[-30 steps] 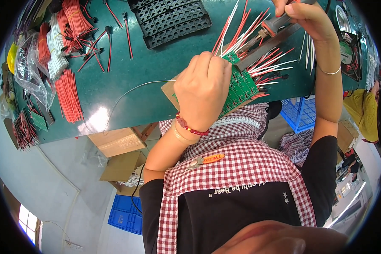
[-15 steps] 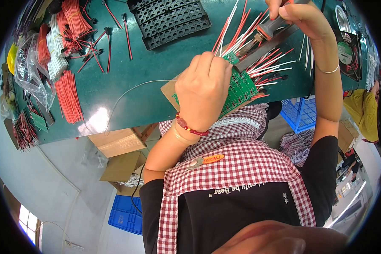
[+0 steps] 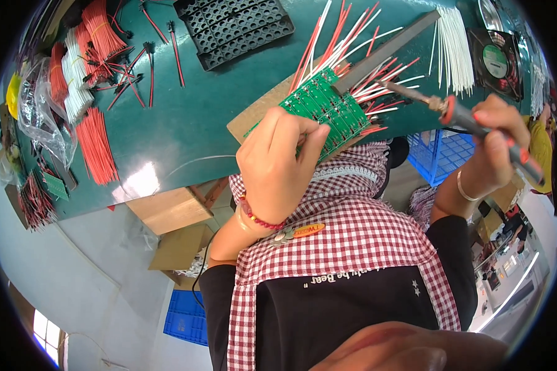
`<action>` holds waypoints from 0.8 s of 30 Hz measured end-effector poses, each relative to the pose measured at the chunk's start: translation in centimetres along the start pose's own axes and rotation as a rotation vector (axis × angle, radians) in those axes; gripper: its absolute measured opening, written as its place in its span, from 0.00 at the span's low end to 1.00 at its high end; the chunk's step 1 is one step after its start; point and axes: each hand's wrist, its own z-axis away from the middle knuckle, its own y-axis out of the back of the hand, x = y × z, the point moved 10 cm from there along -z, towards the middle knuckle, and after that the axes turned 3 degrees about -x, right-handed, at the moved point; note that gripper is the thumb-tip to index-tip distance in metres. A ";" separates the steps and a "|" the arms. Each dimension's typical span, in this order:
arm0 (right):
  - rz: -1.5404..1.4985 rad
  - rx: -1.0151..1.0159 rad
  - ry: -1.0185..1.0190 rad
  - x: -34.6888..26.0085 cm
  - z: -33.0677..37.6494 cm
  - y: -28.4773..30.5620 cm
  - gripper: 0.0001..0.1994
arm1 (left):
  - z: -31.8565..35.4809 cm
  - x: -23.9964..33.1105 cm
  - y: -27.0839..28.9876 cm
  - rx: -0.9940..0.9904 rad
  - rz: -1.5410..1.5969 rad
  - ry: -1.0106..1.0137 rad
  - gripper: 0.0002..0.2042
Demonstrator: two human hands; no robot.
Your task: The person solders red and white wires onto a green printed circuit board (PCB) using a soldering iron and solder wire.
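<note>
My right hand (image 3: 498, 139) is wrapped round the grey and red handle of a soldering iron (image 3: 461, 114), right of the work. The iron's tip points left, close to the red and white wires (image 3: 337, 40). These wires fan out from the far and right edges of a green circuit board panel (image 3: 337, 114). Over the panel's near left part, my left hand (image 3: 278, 154) is closed in a pinch. A thin solder wire (image 3: 207, 157) runs into it from the left; the fingers hide its end. Across the panel's far edge lies a flat metal bar (image 3: 390, 49).
Beneath the panel is a brown backing board (image 3: 244, 123). A black holed tray (image 3: 235, 31) stands at the far side. Red wire bundles (image 3: 97, 145) and a clear plastic bag (image 3: 37, 102) lie left. White wires (image 3: 452, 49) and a black fan (image 3: 496, 65) are at right.
My right hand has swung the soldering iron toward me and right, off the panel. My left hand has drawn back a little, uncovering more of the panel. The view has shifted slightly.
</note>
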 end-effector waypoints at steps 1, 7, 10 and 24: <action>0.006 0.094 -0.036 -0.2 0.9 -0.5 0.13 | -0.2 0.2 -0.5 -0.007 0.002 -0.008 0.10; 0.097 0.128 -0.103 1.9 3.3 -3.6 0.10 | -1.0 0.7 -1.8 0.067 -0.153 -0.110 0.11; 0.067 0.121 -0.075 1.7 3.4 -4.3 0.09 | -1.1 0.9 -2.1 0.052 -0.188 -0.135 0.12; 0.259 0.001 0.083 -1.2 3.7 -7.0 0.10 | -1.2 0.6 -2.8 0.005 -0.247 -0.115 0.11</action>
